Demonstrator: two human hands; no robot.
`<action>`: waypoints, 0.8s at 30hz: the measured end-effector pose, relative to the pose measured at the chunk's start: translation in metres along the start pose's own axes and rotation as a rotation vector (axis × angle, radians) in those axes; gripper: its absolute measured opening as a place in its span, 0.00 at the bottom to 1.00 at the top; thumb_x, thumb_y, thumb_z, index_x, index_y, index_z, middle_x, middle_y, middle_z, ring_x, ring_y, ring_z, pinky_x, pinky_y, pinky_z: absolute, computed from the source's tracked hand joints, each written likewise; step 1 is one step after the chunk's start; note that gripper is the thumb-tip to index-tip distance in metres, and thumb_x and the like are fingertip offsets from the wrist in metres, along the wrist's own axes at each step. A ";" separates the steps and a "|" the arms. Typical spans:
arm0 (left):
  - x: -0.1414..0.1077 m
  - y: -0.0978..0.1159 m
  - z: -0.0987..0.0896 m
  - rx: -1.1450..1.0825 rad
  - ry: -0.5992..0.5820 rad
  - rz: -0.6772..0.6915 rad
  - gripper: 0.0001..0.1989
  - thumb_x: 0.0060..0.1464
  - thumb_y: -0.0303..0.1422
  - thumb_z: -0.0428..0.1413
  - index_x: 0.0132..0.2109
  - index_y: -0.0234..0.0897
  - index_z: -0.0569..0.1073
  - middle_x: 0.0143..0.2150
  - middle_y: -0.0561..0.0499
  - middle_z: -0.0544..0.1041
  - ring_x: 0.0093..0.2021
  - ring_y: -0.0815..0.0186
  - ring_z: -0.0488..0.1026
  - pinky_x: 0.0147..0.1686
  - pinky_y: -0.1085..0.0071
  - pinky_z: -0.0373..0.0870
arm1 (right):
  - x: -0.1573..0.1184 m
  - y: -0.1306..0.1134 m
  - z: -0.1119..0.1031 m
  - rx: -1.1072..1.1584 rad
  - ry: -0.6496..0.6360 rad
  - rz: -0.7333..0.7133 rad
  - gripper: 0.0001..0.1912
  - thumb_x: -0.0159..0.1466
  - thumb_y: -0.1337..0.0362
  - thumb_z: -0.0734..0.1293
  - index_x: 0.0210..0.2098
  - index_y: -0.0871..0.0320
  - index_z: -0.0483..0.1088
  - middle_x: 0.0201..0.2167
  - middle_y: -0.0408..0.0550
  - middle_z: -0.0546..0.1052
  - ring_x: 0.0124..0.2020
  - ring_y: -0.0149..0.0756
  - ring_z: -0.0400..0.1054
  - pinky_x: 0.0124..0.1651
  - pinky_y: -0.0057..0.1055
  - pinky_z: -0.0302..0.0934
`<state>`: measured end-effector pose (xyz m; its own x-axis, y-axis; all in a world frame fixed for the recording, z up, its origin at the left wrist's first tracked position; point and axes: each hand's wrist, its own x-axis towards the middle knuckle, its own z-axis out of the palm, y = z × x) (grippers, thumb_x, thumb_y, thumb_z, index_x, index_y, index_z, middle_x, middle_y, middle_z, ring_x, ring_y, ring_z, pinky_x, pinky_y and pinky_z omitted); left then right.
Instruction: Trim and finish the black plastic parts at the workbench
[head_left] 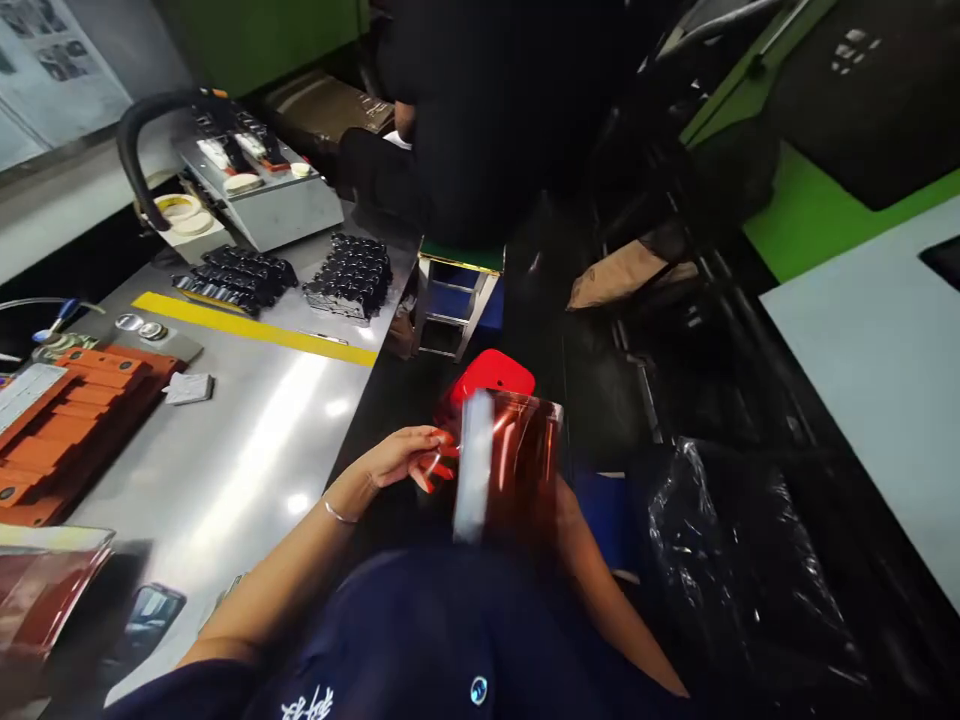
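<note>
A glossy amber film sheet point(523, 460) with a whitish strip point(474, 465) along its left side is held up in front of my body. My right hand point(568, 505) is at the sheet's lower right side; its fingers are hidden behind the film, and nothing else supports the sheet. Just left of the white strip is my left hand point(409, 457), palm partly turned up. Its orange-red covered fingertips are spread apart, close to the sheet's edge, and I see nothing plainly gripped in them. Beyond the sheet is a red stool seat point(496, 372), partly covered by it.
At left, a metal workbench point(247, 450) bears an orange fixture point(82, 425), stacked black parts point(349, 278), a grey device point(277, 205), a phone point(154, 620) and more reddish film point(45, 590). A person in black point(517, 110) sits ahead. Black plastic point(742, 560) lies at right.
</note>
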<state>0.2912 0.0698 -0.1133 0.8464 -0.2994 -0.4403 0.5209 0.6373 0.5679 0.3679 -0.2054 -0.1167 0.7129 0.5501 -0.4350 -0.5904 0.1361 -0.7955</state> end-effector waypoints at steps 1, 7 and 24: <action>0.013 0.002 0.011 -0.045 -0.083 -0.027 0.16 0.48 0.37 0.62 0.41 0.31 0.73 0.34 0.45 0.78 0.32 0.58 0.78 0.24 0.69 0.74 | -0.006 -0.002 -0.007 0.029 -0.012 0.024 0.24 0.45 0.59 0.73 0.41 0.56 0.72 0.31 0.46 0.79 0.32 0.41 0.75 0.36 0.35 0.71; 0.086 -0.025 0.074 -0.135 -0.313 -0.028 0.30 0.41 0.53 0.63 0.40 0.29 0.75 0.36 0.41 0.79 0.35 0.58 0.77 0.29 0.71 0.72 | -0.027 -0.011 -0.068 0.130 0.016 0.043 0.21 0.45 0.62 0.74 0.38 0.58 0.72 0.25 0.45 0.78 0.24 0.37 0.73 0.31 0.33 0.71; 0.327 0.029 0.237 1.093 0.160 0.842 0.16 0.50 0.45 0.58 0.23 0.40 0.78 0.66 0.50 0.61 0.68 0.50 0.50 0.65 0.50 0.45 | -0.032 -0.163 -0.334 0.330 0.265 -0.132 0.25 0.38 0.59 0.77 0.36 0.56 0.72 0.29 0.48 0.80 0.24 0.39 0.74 0.30 0.35 0.71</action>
<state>0.6094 -0.1782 -0.0765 0.9624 0.0238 0.2708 -0.2502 -0.3115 0.9167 0.5682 -0.5206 -0.1140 0.8376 0.2859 -0.4655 -0.5459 0.4704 -0.6933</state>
